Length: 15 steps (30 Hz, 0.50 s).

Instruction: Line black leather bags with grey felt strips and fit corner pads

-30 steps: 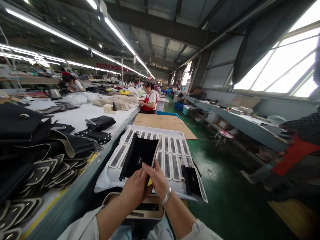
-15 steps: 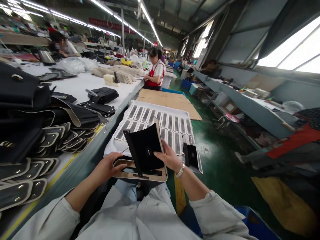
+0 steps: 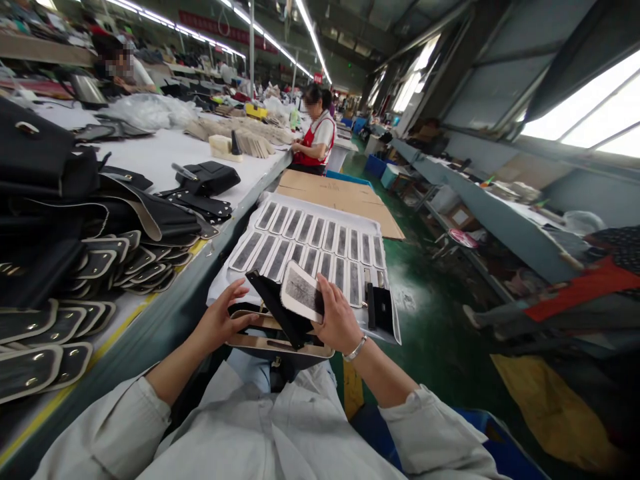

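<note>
My right hand (image 3: 339, 319) grips a rectangular black panel (image 3: 304, 293), its fingers over the grey, pale-edged underside that now faces up. A dark strip (image 3: 273, 307) runs along the panel's far left side. Below lies an open black bag body (image 3: 280, 360) with a beige rim, close against my lap. Beside the bag's left end is my left hand (image 3: 220, 323), fingers spread and apart from the panel; whether its thumb touches the rim I cannot tell.
Ahead, rows of grey pale-edged strips (image 3: 320, 235) lie on a white sheet, with another black piece (image 3: 383, 310) at their right. Black leather parts (image 3: 100, 257) crowd the left table. Cardboard (image 3: 340, 197) lies beyond the sheet; a co-worker in red (image 3: 317, 143) sits farther off.
My right hand has tipped the black panel over, so its grey underside shows instead of the black face. My left hand has lifted slightly and opened wider at the bag's left end.
</note>
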Motion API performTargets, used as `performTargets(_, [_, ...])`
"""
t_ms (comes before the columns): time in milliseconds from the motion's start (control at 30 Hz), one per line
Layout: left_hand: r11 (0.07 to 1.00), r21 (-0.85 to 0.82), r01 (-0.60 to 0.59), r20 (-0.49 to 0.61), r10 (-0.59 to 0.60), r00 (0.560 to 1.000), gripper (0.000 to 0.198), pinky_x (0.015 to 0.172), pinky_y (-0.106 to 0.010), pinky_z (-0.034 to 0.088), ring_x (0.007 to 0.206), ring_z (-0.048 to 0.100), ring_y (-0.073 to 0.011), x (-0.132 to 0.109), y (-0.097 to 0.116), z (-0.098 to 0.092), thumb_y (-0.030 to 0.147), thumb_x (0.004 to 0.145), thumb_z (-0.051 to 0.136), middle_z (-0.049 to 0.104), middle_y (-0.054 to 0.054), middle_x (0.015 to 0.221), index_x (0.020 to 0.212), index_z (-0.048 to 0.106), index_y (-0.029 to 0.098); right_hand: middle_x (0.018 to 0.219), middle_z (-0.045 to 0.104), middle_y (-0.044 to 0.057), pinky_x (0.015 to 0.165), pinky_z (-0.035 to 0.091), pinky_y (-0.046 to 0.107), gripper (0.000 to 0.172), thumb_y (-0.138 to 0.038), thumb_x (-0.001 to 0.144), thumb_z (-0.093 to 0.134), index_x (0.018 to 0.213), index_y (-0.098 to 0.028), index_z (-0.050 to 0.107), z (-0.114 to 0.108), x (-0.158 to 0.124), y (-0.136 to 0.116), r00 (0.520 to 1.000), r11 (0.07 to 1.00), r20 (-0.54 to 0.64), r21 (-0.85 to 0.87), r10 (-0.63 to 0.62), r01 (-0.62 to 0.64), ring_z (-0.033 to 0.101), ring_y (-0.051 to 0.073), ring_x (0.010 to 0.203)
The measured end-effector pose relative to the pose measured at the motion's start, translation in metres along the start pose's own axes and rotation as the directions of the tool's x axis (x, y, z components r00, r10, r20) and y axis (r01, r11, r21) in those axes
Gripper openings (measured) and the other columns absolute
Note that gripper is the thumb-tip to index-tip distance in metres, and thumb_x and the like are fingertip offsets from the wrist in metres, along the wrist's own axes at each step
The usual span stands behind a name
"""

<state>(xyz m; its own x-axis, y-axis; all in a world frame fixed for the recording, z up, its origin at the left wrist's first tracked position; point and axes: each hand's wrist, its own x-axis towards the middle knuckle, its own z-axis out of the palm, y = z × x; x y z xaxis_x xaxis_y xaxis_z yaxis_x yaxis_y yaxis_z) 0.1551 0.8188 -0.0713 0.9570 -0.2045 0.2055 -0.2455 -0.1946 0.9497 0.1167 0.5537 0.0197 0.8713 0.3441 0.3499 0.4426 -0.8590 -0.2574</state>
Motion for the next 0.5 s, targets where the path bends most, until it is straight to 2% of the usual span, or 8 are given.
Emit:
performTargets(67, [0.996, -0.091, -0.025, 0.074, 0.031, 0.997, 0.076, 0.103, -0.045, 0.034, 0.116, 0.050, -0.0240, 0.010, 0.006, 0.004, 0.035, 0.067, 0.072, 0.056, -0.010, 0.118, 0.133, 0.034, 0.022, 0.138, 0.034, 0.015, 0.104, 0.033, 0.049, 0.091, -0.015, 0.065, 0.054, 0.144, -0.015, 0.008, 0.002, 0.000, 0.003, 1.000, 1.000, -0.021, -0.013, 0.010, -0.011, 0.033, 0.030, 0.126])
performTargets(100, [0.991, -0.133, -0.028, 0.106, 0.043, 0.993, 0.070, 0.102, -0.045, 0.036, 0.112, 0.053, -0.0238, 0.016, 0.009, 0.006, 0.034, 0.067, 0.072, 0.059, -0.009, 0.114, 0.128, 0.040, 0.020, 0.139, 0.034, 0.015, 0.104, 0.033, 0.048, 0.090, -0.015, 0.065, 0.053, 0.144, -0.015, 0.008, 0.004, 0.000, 0.004, 0.999, 1.000, -0.030, -0.017, 0.017, -0.017, 0.032, 0.030, 0.126])
performTargets(167, [0.980, -0.200, 0.008, 0.172, 0.027, 0.985, 0.051, 0.095, -0.043, 0.042, 0.098, 0.060, -0.0233, 0.026, 0.014, 0.010, 0.034, 0.066, 0.073, 0.064, -0.007, 0.100, 0.109, 0.052, 0.017, 0.138, 0.034, 0.015, 0.104, 0.034, 0.047, 0.090, -0.014, 0.064, 0.052, 0.144, -0.014, 0.010, 0.006, 0.000, 0.006, 0.999, 0.999, -0.050, -0.031, 0.018, -0.020, 0.033, 0.029, 0.126])
performTargets(267, [0.963, -0.260, 0.076, 0.217, -0.019, 0.976, 0.031, 0.080, -0.039, 0.050, 0.077, 0.063, -0.0210, 0.036, 0.019, 0.015, 0.037, 0.066, 0.071, 0.066, -0.004, 0.079, 0.083, 0.058, 0.015, 0.137, 0.035, 0.016, 0.104, 0.033, 0.048, 0.091, -0.013, 0.063, 0.052, 0.143, -0.013, 0.010, 0.008, 0.000, 0.009, 0.995, 0.998, -0.096, -0.061, -0.001, -0.005, 0.033, 0.030, 0.125])
performTargets(367, [0.978, -0.203, 0.056, 0.208, -0.013, 0.978, 0.024, 0.075, -0.035, 0.050, 0.070, 0.062, -0.0202, 0.037, 0.021, 0.016, 0.036, 0.066, 0.068, 0.064, -0.003, 0.070, 0.075, 0.060, 0.015, 0.138, 0.034, 0.017, 0.103, 0.033, 0.050, 0.090, -0.015, 0.065, 0.052, 0.143, -0.012, 0.008, 0.010, -0.001, 0.011, 0.994, 0.998, -0.111, -0.069, 0.002, -0.010, 0.032, 0.031, 0.126])
performTargets(500, [0.999, 0.038, 0.009, 0.209, -0.016, 0.978, 0.016, 0.077, -0.035, 0.050, 0.078, 0.062, -0.0227, 0.027, 0.021, 0.018, 0.030, 0.068, 0.059, 0.065, -0.003, 0.072, 0.072, 0.063, 0.015, 0.137, 0.035, 0.017, 0.102, 0.033, 0.048, 0.091, -0.019, 0.066, 0.055, 0.144, -0.012, 0.007, 0.007, -0.004, 0.009, 0.999, 0.997, -0.031, -0.081, -0.012, 0.009, 0.032, 0.030, 0.125])
